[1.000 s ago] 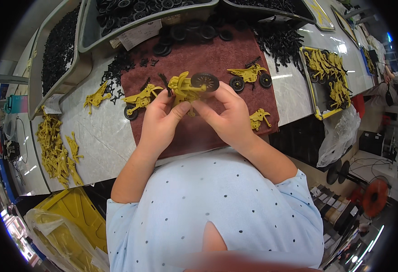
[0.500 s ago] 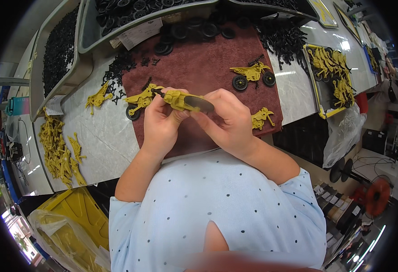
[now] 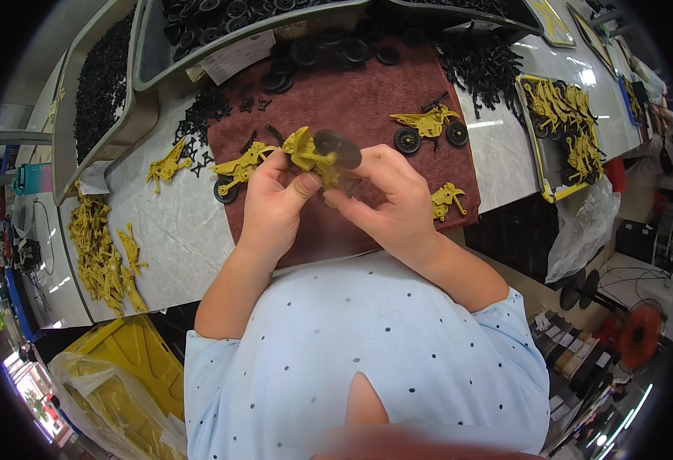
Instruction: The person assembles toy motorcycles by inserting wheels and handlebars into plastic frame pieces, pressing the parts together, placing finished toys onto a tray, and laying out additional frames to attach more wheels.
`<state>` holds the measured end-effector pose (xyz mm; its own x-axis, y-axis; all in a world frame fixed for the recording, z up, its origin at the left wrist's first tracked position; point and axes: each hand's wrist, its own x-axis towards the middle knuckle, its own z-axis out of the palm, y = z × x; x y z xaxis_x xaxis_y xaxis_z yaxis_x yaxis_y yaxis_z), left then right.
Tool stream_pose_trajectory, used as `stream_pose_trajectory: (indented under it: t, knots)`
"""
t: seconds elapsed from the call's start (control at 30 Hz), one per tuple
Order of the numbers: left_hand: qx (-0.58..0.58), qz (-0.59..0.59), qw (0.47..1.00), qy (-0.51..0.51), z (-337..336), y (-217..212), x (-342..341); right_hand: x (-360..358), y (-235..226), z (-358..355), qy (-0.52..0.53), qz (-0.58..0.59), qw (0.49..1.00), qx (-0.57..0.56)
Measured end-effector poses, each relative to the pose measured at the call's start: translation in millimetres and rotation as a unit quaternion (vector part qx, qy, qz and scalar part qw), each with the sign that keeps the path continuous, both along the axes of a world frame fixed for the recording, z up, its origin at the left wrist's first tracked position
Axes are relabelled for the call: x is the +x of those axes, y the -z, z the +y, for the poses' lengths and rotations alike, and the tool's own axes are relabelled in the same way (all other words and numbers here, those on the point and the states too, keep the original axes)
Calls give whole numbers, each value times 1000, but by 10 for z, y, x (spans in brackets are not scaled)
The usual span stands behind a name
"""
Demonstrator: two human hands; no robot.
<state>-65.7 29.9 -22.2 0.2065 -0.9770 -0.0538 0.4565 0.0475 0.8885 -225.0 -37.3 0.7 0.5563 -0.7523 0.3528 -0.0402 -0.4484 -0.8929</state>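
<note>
Above the cloth's near half, my left hand [image 3: 271, 203] grips a yellow toy motorcycle [image 3: 311, 157] between thumb and fingers. A black wheel [image 3: 338, 149] is on its right side, slightly blurred. My right hand [image 3: 389, 195] closes on the toy's right and lower side, fingers curled beside the wheel; the exact spot its fingertips pinch is partly hidden. Just left of my left hand, another yellow toy motorcycle [image 3: 237, 170] with a black wheel lies on the cloth. A two-wheeled one [image 3: 427, 123] rests beyond my right hand, and a yellow part [image 3: 447, 201] without wheels lies beside it.
Under my hands spreads a dark red cloth [image 3: 336, 92]. Grey bins [image 3: 149, 73] of black wheels and small parts line the back and left. Yellow parts [image 3: 99, 253] are heaped at left. At right stands a yellow-rimmed tray [image 3: 549, 192] of toy pieces.
The held toy motorcycle has turned between my hands, so its wheel now faces up more and its yellow frame shows below. My right fingers have shifted slightly along it.
</note>
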Motion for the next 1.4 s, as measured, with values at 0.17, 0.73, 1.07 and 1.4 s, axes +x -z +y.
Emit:
stream_pose_trajectory:
  t: [0.17,0.73,1.07,1.4]
  knots:
    - [75,-31,995,61,-100,-129,19,-94,146,-60,40,-28,996,80]
    - [98,-188,975,60,-284,-172,-330,-328,178,-187,92,-16,996,10]
    - [104,-302,946,63,-359,-62,-260,-389,289,-279,78,-20,997,16]
    - [109,-665,739,-12,-493,-35,112,-1334,236,-726,101,126,984,79]
